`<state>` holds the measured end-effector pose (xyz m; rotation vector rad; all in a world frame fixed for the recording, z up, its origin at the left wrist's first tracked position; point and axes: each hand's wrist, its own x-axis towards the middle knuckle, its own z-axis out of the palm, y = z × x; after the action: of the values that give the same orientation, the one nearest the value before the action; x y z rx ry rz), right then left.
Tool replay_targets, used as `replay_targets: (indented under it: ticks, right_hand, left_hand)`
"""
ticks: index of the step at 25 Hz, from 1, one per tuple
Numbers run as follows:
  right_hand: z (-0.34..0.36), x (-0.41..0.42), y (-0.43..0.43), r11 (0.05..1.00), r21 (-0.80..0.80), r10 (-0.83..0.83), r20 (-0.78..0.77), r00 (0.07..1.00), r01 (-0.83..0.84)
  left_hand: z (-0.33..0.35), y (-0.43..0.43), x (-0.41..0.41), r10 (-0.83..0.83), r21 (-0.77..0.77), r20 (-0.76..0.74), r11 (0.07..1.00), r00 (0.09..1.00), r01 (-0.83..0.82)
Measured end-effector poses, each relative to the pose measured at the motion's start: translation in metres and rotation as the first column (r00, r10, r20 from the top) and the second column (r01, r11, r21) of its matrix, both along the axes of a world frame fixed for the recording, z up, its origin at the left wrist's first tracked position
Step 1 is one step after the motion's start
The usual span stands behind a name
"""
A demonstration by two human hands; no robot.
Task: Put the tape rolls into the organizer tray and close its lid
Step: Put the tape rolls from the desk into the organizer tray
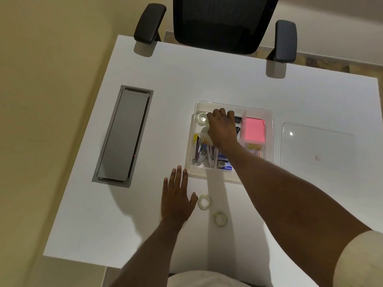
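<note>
The clear organizer tray (209, 174) stands open in the middle of the white desk, with staplers, pink notes and clips in its compartments. One clear tape roll (202, 119) lies in its back-left compartment. My right hand (222, 129) reaches into that compartment beside it, fingers curled down around a pale second roll (207, 130), mostly hidden under the palm. My left hand (176, 200) rests flat on the desk with fingers spread and holds nothing. Just right of it lie two more tape rolls (204, 201) (220, 219). The clear lid (317, 146) lies flat to the right of the tray.
A grey cable hatch (122, 135) is set into the desk (228, 79) at the left. A black office chair (226, 23) stands at the far edge, its armrests over the desk. The desk's left and near edges drop to the floor.
</note>
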<state>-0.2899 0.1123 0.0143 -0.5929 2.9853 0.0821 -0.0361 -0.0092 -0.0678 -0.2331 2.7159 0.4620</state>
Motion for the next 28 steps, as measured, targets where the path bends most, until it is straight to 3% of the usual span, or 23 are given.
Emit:
replay_targets:
  ticks: [12,18,23,28]
  right_hand:
    - [0.003,0.143,0.058,0.968,-0.231,-0.128,-0.103,0.986,0.101]
    - [-0.018,0.213,0.084,0.952,-0.275,-0.099,0.144,0.985,0.136]
    - [-0.031,0.284,0.105,0.961,-0.16,-0.148,0.391,0.908,0.226]
    - [-0.032,0.288,0.099,0.969,-0.159,-0.111,0.41,0.905,0.191]
  left_hand:
    - [0.037,0.0,-0.007,-0.05,-0.023,0.114,0.998,0.992,0.053]
    - [0.043,-0.017,-0.024,-0.037,-0.02,0.131,0.999,0.991,0.04]
    - [0.036,-0.009,-0.001,-0.095,-0.009,0.151,0.995,0.984,0.097]
    - [0.036,-0.004,-0.002,-0.083,-0.005,0.122,0.996,0.989,0.084]
